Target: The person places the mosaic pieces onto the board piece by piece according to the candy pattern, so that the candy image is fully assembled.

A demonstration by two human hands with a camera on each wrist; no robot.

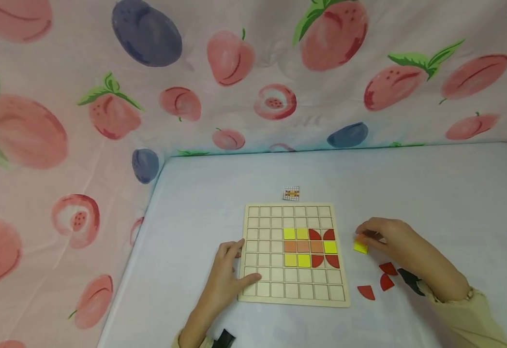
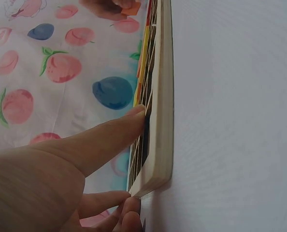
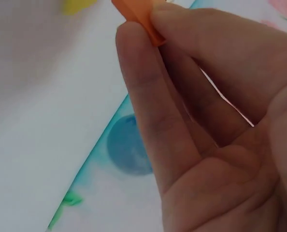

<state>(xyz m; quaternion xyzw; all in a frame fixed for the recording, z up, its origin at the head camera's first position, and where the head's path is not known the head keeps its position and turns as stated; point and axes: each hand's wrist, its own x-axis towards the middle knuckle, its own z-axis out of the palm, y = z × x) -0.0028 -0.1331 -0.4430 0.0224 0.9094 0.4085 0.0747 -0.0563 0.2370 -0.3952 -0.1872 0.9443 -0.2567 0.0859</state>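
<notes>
A pale wooden grid board (image 1: 264, 302) lies on the white table, part of its cells filled with yellow, orange and red tiles. At its left edge my left hand (image 1: 225, 275) holds it, the thumb (image 2: 119, 126) on top and the other fingers at the rim. To the right of the board, my right hand (image 1: 399, 237) pinches an orange square tile (image 3: 141, 14) between thumb and fingertips. Just below those fingertips lies a yellow square tile (image 1: 360, 247), partly covered in the head view. The right wrist view shows only a blurred bit of yellow.
Several loose red quarter-circle tiles (image 1: 366, 292) lie right of the board, near the right forearm. A small printed pattern card (image 1: 290, 193) lies beyond the board's far edge. Fruit-printed cloth (image 1: 236, 106) rises behind and to the left of the table.
</notes>
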